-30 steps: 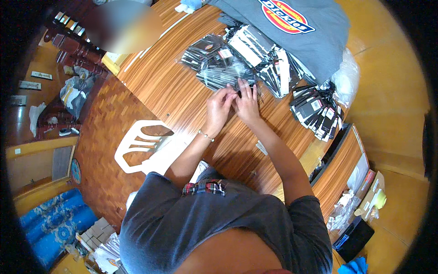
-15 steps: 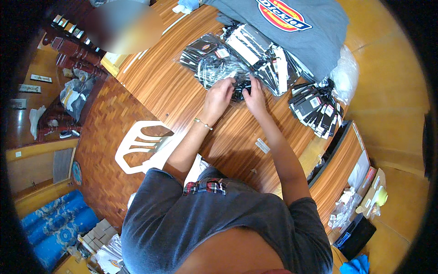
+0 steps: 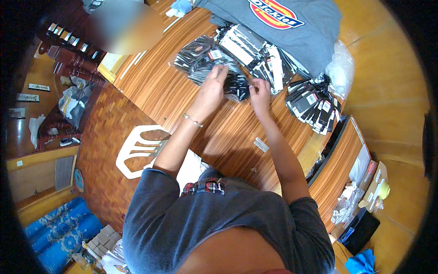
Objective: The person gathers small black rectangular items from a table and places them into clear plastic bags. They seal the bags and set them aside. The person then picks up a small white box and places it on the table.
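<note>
nearest the camera is the person's own dark grey t-shirt (image 3: 219, 228), with a strip of red and blue plaid cloth (image 3: 205, 186) showing at the waist, and both bare forearms run up from it over the brown wooden table (image 3: 159, 91) with its striped grain. a thin beaded bracelet (image 3: 192, 120) circles the left wrist. a small flat pale label strip (image 3: 261, 144) lies on the bare wood just beside the right forearm. to the left, on the parquet floor, stands a white plastic chair (image 3: 139, 150), partly tucked under the table edge. further up, the left hand (image 3: 211, 89) and the right hand (image 3: 259, 93) meet at a small black plastic packet (image 3: 236, 89), which sits between them at the near edge of a spread of similar packets. the left hand's fingers are curled partway and rest on the packet's upper left edge, thumb and fingertips closed on it as far as can be seen; the right hand's fingers are pinched together on the packet's right end. whether the packet is lifted or lies on the wood cannot be told. beyond the hands lies a loose heap of black and white packaged items (image 3: 237, 57), and to the right a fanned stack of black carded packets (image 3: 312, 105), apart from the right hand. past these a grey t-shirt with a red and yellow printed emblem (image 3: 301, 32) covers the far end of the table, with a crumpled clear plastic bag (image 3: 341, 68) at its right edge.
</note>
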Demonstrator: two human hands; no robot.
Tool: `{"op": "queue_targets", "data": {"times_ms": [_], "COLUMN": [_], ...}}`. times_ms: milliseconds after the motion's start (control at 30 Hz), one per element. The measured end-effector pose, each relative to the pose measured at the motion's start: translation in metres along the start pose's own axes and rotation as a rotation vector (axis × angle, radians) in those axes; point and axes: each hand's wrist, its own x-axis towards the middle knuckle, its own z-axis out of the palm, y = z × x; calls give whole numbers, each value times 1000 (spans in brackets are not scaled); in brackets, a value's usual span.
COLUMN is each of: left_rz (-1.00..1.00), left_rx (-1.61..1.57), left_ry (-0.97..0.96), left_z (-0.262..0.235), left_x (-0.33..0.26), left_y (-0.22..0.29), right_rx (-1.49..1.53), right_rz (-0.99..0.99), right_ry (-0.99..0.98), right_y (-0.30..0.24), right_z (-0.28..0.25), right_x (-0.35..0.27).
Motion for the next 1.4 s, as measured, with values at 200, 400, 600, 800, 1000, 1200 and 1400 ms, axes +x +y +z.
{"op": "queue_targets", "data": {"times_ms": [200,400,600,800,1000,1200,1400], "left_rz": [-106,-138,-255,-274,-198,-151,-227], "left_rx": [-166,-363,-417,-530,-410,-303,-350], "left_ry": [112,161,-80,-141,-170,-177,-156], "left_z": [-69,-122,-148,-145,-147,-137,-159], "left_x": [15,28,33,38,64,81,112], "left_y": [10,-7,-21,-21,-29,-48,-83], "right_rx": [800,872,987,897,799,679,665], "right_rz": [621,472,323,319,344,405,305], "right_ry": [-73,-303,-598,-481,-463,-500,-617], "right_y": [-57,-128,-174,-184,-179,-173,-202], "right_z": [-10,-69,-108,-126,-120,-112,-101], "right_x": [-30,32,83,78,95,98,133]}}
